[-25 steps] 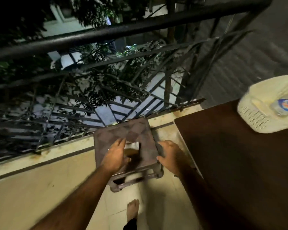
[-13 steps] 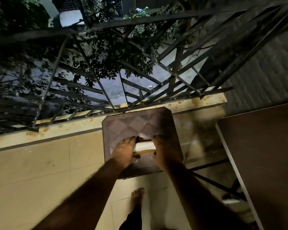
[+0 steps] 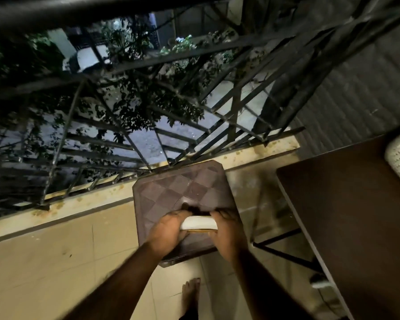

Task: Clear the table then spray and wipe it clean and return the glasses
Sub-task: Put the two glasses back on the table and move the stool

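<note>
While both hands, left [image 3: 169, 229] and right [image 3: 228, 234], clamp the pale item [image 3: 199, 224] over the stool [image 3: 183, 195], it sits near the front edge; a careless release could tip it onto the tiles [image 3: 56, 262]. The table [image 3: 356, 215] stands just right; blur hides what the item is.

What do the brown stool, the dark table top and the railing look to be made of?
Stool: likely moulded plastic, with a matte checker-embossed seat and rounded corners. Table top: smooth dark brown board with a thin pale edge, probably laminate. Railing: dark painted metal bars, with rust-like stains on the ledge below them.
</note>
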